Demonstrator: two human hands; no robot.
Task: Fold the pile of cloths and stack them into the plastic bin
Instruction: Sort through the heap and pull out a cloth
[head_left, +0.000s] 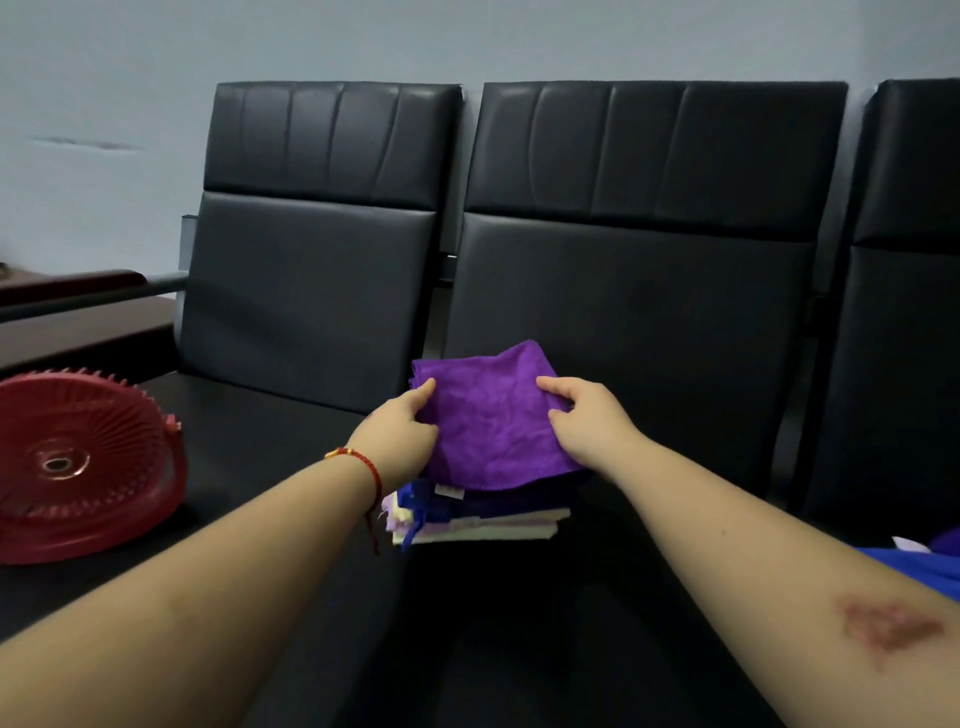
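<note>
A folded purple cloth (491, 415) is held just above a stack of folded cloths (467, 514) on the black seat. My left hand (400, 434) grips its left edge, thumb on top. On the cloth's right edge my right hand (584, 421) pinches with thumb and fingers. The stack below shows blue, purple, pink and cream layers. A few unfolded cloths (930, 556), blue and purple, lie at the right edge of the view. No plastic bin is in view.
A red round basket-like object (83, 462) lies tilted on the left seat. Black padded chair backs (639, 234) rise right behind the stack. A dark wooden desk edge (72, 312) is at the far left.
</note>
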